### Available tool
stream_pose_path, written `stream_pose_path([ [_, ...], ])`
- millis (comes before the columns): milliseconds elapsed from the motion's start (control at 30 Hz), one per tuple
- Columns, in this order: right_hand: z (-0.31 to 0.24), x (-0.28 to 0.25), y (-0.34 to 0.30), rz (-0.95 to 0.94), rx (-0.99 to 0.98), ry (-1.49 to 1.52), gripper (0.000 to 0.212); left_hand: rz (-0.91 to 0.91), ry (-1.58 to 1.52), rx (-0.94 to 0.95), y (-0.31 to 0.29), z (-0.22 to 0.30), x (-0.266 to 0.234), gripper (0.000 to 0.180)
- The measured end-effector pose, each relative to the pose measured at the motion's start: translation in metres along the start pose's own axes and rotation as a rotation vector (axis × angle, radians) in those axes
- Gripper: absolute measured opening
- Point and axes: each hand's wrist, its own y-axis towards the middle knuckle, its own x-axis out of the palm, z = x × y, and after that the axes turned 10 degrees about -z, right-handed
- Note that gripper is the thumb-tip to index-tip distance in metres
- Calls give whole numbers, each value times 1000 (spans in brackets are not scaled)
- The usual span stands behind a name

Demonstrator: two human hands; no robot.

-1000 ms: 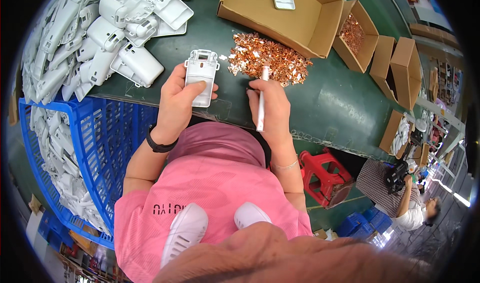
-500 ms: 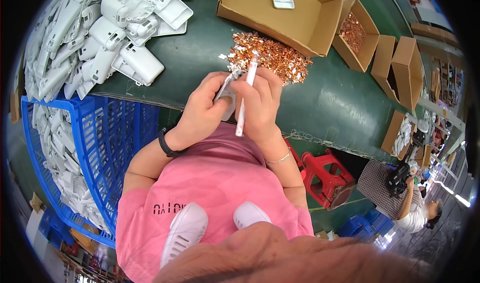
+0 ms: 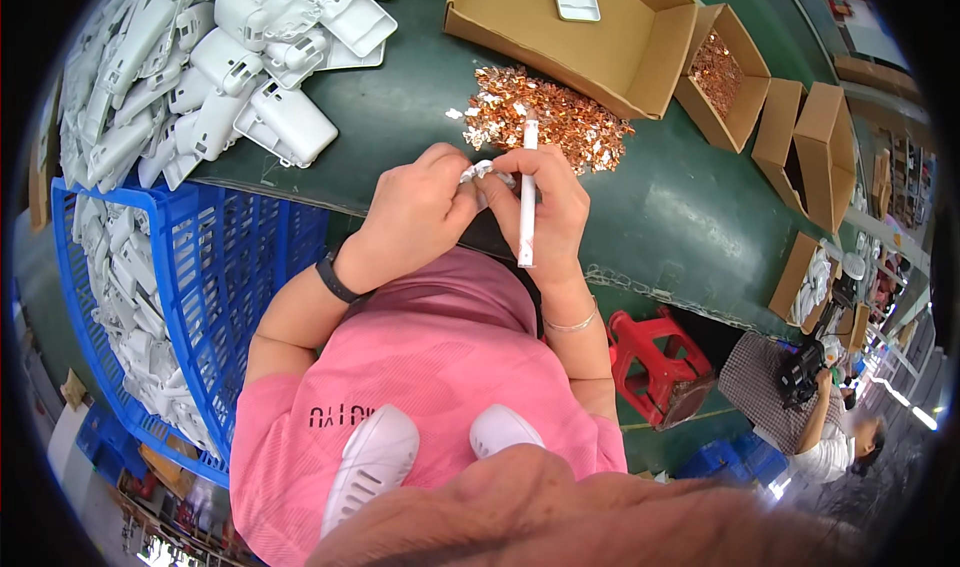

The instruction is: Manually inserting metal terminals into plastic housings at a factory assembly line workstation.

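Note:
My left hand (image 3: pixel 412 212) is closed on a small white plastic part (image 3: pixel 482 171), just in front of the table's near edge. My fingers cover most of that part. A slim white pen-like stick (image 3: pixel 527 217) with a darker tip stands almost upright in my right hand (image 3: pixel 556 207). The thumb and index finger of this hand also reach to the white part. Beyond both hands lies a heap of small copper-coloured metal pieces (image 3: pixel 560 127) on the green table (image 3: pixel 690 227).
White plastic housings (image 3: pixel 215 77) pile up at the far left, above a blue crate (image 3: pixel 200 317) of more parts. Cardboard boxes (image 3: pixel 560 27) stand along the back and right. A red stool (image 3: pixel 660 367) is right of me; another person (image 3: pixel 820 437) is farther right.
The white part has turned in my fingers and shows less. My right hand has moved slightly right, and the stick has swung from slanted to nearly upright.

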Motion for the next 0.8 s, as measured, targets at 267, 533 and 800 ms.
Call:
stream_pose_path([
  [267,12,-6,-19,106,-32,33,15,67,66,-52,5,-11,4,10],
  [533,22,4,-32,-60,-181,134,21,102,99,-41,8,-12,11,9],
  [800,23,12,-33,-72,-159,96,19,118,256,88,4,-10,16,13],
])
